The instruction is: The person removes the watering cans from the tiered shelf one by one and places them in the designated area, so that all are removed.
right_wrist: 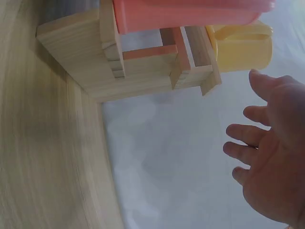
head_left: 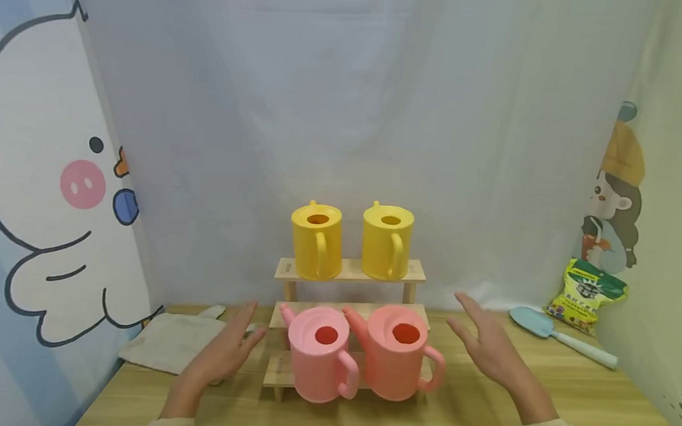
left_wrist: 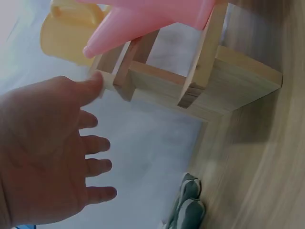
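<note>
A pink watering can (head_left: 320, 357) and a coral watering can (head_left: 395, 359) stand side by side on the low front step of a wooden tiered stand (head_left: 351, 271). Two yellow watering cans, one on the left (head_left: 317, 244) and one on the right (head_left: 387, 244), stand on its top step with their handles facing me. To the left of the stand my left hand (head_left: 221, 353) is held up, fingers straight, holding nothing. My right hand (head_left: 489, 345) mirrors it on the right side, fingers extended and apart from the coral can.
A pair of pale cloth gloves (head_left: 174, 340) lies on the wooden table (head_left: 463, 419) at the left. At the right are a light blue trowel (head_left: 564, 335) and a green and yellow snack bag (head_left: 587, 296). A pale curtain (head_left: 354, 108) hangs behind the stand.
</note>
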`<state>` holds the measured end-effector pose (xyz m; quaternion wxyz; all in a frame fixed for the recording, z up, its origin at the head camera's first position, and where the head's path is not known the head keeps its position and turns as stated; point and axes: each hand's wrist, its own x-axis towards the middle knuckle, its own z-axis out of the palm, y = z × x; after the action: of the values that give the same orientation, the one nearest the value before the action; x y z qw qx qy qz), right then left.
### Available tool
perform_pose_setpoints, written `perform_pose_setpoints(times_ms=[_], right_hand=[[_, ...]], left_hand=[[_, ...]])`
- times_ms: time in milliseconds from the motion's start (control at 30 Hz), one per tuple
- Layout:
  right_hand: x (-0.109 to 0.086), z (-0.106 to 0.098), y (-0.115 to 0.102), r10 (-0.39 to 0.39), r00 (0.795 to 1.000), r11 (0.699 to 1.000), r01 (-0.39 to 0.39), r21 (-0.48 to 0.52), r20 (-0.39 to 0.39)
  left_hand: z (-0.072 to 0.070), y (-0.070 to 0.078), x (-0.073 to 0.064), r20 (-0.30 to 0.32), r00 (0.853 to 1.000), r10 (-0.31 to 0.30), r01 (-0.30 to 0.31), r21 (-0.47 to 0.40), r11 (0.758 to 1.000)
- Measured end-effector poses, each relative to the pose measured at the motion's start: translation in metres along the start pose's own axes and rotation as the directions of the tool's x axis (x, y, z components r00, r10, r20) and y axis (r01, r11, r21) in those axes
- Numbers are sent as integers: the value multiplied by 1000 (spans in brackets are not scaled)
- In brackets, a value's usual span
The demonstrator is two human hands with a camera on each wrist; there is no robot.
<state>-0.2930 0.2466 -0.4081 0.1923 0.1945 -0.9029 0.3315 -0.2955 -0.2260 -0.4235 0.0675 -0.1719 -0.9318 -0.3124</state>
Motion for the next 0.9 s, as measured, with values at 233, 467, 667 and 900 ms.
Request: perform_pose_setpoints(times_ms=[233, 467, 667, 900], right_hand=[[-1, -7, -7, -32, 999, 970, 31, 243, 1], [-2, -16, -11, -139, 989, 858, 94, 505, 53], [-2, -15, -14, -192, 976, 840, 108, 531, 105], [-5, -14, -19, -152, 971, 864, 40, 501, 184]], left_hand=[[11, -5, 5, 16, 999, -51, 53, -190, 980], [22, -4, 10, -44, 999, -32, 9, -449, 894], [32, -3, 14, -38, 999, -29, -4, -661, 750], [44, -1, 18, -48, 996, -72, 14, -728, 686]])
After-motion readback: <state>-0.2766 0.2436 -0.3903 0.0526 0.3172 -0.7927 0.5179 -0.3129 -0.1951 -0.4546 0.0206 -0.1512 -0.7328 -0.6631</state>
